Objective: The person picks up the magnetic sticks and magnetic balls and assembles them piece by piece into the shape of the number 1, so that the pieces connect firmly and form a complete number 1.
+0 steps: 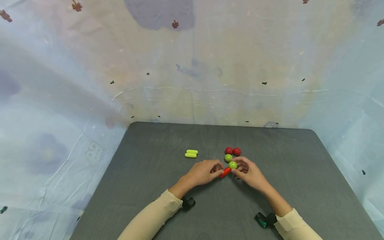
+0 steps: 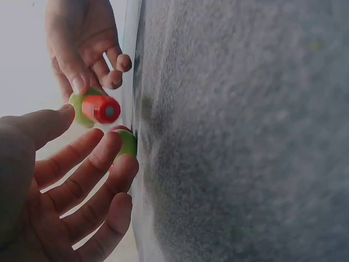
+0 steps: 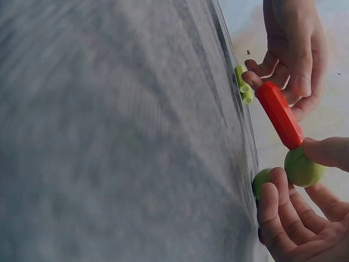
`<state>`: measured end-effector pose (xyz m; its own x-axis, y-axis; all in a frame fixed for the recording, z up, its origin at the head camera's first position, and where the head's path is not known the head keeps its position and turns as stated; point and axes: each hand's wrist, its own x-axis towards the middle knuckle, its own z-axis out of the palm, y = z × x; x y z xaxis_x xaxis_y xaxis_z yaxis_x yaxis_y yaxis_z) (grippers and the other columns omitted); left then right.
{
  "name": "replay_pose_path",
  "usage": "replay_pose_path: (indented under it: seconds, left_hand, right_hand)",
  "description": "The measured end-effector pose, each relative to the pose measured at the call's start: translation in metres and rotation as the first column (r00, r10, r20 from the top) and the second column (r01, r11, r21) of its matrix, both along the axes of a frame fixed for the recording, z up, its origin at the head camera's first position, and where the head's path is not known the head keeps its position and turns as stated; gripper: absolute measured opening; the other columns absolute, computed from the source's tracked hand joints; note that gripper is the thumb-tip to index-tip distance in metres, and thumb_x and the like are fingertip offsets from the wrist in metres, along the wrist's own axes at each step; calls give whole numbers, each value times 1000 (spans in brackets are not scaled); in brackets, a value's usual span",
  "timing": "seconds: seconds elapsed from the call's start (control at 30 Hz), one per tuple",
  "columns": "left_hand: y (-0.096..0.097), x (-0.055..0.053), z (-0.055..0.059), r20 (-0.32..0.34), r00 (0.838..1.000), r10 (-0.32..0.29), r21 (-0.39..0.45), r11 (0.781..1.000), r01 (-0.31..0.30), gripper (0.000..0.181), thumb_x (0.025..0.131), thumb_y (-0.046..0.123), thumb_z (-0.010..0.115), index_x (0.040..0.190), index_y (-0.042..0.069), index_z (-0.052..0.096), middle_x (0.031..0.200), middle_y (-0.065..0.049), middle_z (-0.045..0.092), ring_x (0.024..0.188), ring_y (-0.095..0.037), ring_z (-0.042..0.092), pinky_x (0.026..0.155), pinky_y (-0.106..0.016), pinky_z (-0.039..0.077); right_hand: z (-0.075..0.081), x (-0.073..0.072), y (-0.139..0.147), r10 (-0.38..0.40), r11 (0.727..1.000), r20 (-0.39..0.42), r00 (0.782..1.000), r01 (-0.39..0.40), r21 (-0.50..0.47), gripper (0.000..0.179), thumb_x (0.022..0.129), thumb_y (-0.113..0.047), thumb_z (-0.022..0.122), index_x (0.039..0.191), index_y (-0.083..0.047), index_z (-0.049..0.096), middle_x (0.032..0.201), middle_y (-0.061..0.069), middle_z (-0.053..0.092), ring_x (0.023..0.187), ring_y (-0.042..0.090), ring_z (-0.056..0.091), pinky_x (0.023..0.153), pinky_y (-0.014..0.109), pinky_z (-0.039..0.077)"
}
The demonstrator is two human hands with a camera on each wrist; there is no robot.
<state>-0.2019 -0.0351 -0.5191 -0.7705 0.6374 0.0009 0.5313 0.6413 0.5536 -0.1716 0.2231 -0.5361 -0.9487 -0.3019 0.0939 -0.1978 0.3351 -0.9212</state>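
Observation:
My right hand [image 1: 252,174] pinches a green ball [image 1: 232,165] between thumb and fingers. From that ball a ribbed red stick [image 3: 280,114] sticks out toward my left hand [image 1: 203,172], its near end joined to the ball or right against it. My left thumb and fingers are spread close around the stick's free end, with a gap between them in the left wrist view. A hole shows in the end of the red stick. Just beyond the held ball, a second green ball [image 1: 228,158] rests on the table.
Two red balls [image 1: 229,151] sit side by side behind the green ones. Farther left lie two yellow-green sticks [image 1: 191,155], parallel to each other. The dark grey table [image 1: 150,146] ends at a patterned cloth backdrop [image 1: 222,106].

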Motion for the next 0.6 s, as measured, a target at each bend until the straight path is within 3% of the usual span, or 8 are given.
replay_pose_path:
  seconds: [0.27,0.6]
  left_hand:
    - [6,-14,-3,-40,998,38,18,999,-37,16,108,36,69,120,25,72,100,11,70,79,0,60,69,-24,50]
    - [19,-27,-7,-85,986,146,-15,989,-148,21,105,42,72,119,26,71,103,10,69,80,-2,61,66,-25,49]
  right_hand:
    - [-1,-4,13,-6,1000,7,1000,6,-15,41,103,-6,73,140,6,59,120,26,71,86,30,75,66,36,62]
    - [-1,-7,21,-16,1000,49,999,16,-1,39,105,-8,71,139,7,59,116,24,73,82,24,73,66,34,60]
